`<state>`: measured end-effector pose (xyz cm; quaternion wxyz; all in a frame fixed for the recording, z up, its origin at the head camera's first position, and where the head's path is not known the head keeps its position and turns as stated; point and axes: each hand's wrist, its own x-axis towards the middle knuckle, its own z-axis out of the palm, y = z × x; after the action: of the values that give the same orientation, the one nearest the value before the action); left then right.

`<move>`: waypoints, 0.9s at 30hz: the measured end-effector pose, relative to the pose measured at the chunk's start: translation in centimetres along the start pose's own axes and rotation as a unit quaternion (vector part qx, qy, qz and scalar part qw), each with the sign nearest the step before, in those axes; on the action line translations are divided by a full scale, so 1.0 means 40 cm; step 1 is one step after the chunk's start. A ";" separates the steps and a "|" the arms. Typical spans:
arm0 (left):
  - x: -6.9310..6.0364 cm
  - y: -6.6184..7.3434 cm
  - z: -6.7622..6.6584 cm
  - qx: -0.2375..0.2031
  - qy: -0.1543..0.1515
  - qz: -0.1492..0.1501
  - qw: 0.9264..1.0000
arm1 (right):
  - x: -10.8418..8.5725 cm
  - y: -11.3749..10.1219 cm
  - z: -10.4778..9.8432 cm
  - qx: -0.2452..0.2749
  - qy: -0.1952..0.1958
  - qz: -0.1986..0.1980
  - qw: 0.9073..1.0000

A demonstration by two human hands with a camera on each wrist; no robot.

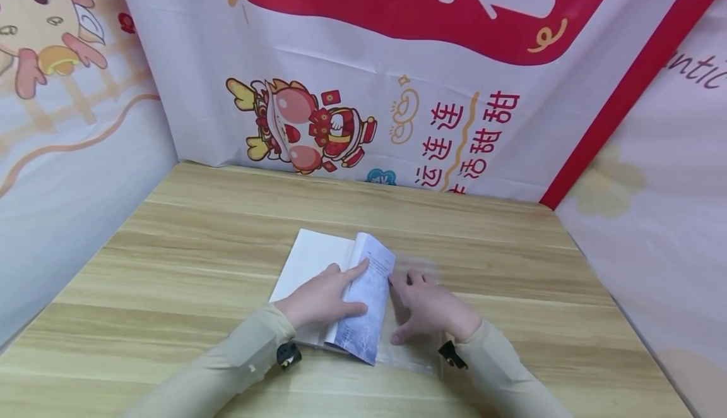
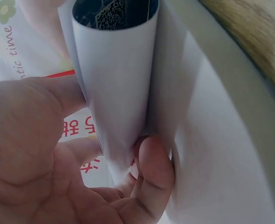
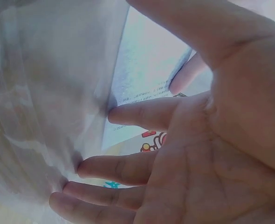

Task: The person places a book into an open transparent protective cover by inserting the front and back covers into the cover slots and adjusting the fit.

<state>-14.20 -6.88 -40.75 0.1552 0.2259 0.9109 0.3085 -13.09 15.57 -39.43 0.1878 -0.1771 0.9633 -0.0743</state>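
Note:
An open booklet with a white page lies on the table, its blue printed flap bent over to the right. My left hand holds that flap, index finger and thumb on its printed face; the left wrist view shows other fingers curled at the rolled white sheet. A clear plastic sheet extends right of the flap. My right hand rests on it with spread fingers, the index fingertip at the flap's edge. In the right wrist view, the fingertips touch the clear plastic.
The wood-grain table surrounds the booklet. Behind it hangs a white and red printed cloth, with more printed cloth at the left and right.

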 end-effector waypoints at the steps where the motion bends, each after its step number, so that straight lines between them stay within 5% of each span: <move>1: -0.001 0.001 0.000 0.000 0.000 -0.001 1.000 | 0.000 0.000 0.001 0.001 0.000 0.000 1.000; 27: 0.001 0.002 0.006 0.024 0.017 -0.002 1.000 | -0.001 0.007 0.003 -0.012 -0.013 -0.016 1.000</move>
<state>-14.12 -6.68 -40.89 0.1348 0.2223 0.9209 0.2903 -13.10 15.82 -39.60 0.1969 -0.1962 0.9585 -0.0630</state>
